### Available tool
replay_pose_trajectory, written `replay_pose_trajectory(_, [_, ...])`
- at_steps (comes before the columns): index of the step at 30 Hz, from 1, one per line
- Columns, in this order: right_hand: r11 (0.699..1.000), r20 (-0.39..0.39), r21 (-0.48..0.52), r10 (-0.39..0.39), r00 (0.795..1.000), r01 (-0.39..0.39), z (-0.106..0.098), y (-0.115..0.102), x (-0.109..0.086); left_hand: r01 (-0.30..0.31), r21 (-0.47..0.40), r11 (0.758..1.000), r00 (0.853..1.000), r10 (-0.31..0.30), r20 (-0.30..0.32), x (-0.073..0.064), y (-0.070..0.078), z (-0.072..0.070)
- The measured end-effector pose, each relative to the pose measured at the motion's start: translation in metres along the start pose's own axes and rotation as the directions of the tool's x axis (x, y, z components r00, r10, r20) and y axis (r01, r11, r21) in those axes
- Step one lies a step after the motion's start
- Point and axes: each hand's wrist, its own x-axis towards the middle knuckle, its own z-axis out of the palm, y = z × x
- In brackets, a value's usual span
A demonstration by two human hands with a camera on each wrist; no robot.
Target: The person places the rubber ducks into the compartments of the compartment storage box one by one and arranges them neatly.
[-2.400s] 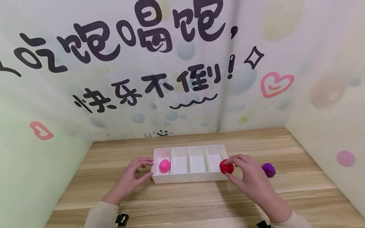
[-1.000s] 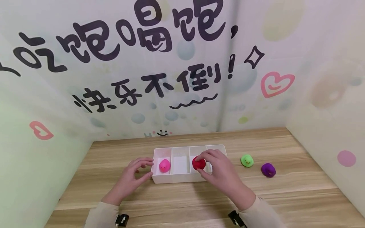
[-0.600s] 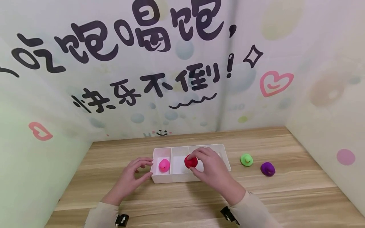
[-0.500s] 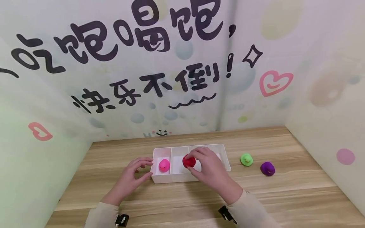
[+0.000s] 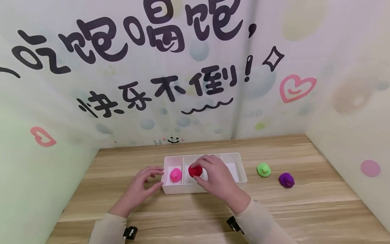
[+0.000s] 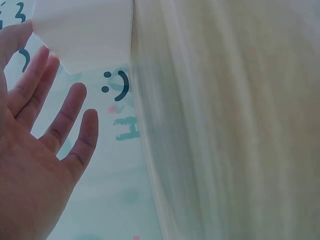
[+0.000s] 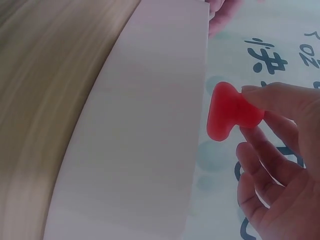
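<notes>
My right hand (image 5: 217, 176) pinches a small red toy duck (image 5: 195, 171) between thumb and fingers, over the second compartment from the left of a white divided box (image 5: 179, 189). In the right wrist view the red duck (image 7: 225, 112) overlaps the wall beyond the box's long side (image 7: 135, 120). At the box's left end, my left hand (image 5: 141, 186) has its thumb and fingertips against the corner and rim, the other fingers spread, as the left wrist view of that hand (image 6: 40, 150) shows. A pink toy duck (image 5: 175, 175) sits in the leftmost compartment.
A green toy duck (image 5: 263, 170) and a purple toy duck (image 5: 286, 180) lie on the wooden table (image 5: 304, 210) to the right of the box. Printed cloth walls (image 5: 122, 135) enclose the table's back and sides.
My right hand has carried the red duck leftward, from the box's right end across to the second compartment, uncovering the green duck. The left hand has stayed at the box's left end.
</notes>
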Motion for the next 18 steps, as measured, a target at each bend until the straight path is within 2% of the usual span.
replay_pose_trajectory(7, [1.0,0.02,-0.022,-0.01,1.0,0.011,0.01,0.006,0.005,-0.005,0.001,1.0,1.0,0.005,0.0,0.0,0.0,0.0])
replay_pose_trajectory(18, [0.998,0.092,-0.06,0.019,0.996,-0.013,0.019,0.012,0.008,-0.004,-0.012,1.0,1.0,0.004,-0.005,0.0,0.0,0.0])
